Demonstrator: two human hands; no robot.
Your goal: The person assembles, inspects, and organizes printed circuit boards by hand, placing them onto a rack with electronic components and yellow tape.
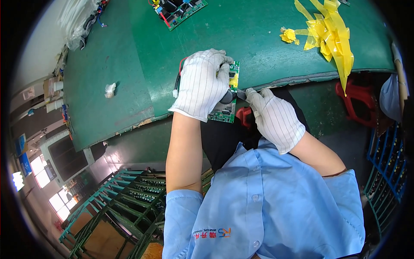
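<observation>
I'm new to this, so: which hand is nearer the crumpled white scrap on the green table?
The left. The left hand lies right of the white scrap, on the circuit board; the right hand is farther right, beside the board's right edge.

The left hand (202,84) hides part of the circuit board (224,116) from me; the top edge crops a second board (186,17).

Green circuit board (223,115), component side up, partly hidden under left hand (202,84); grey blade-like tool (241,95) projecting from right hand (276,120).
</observation>
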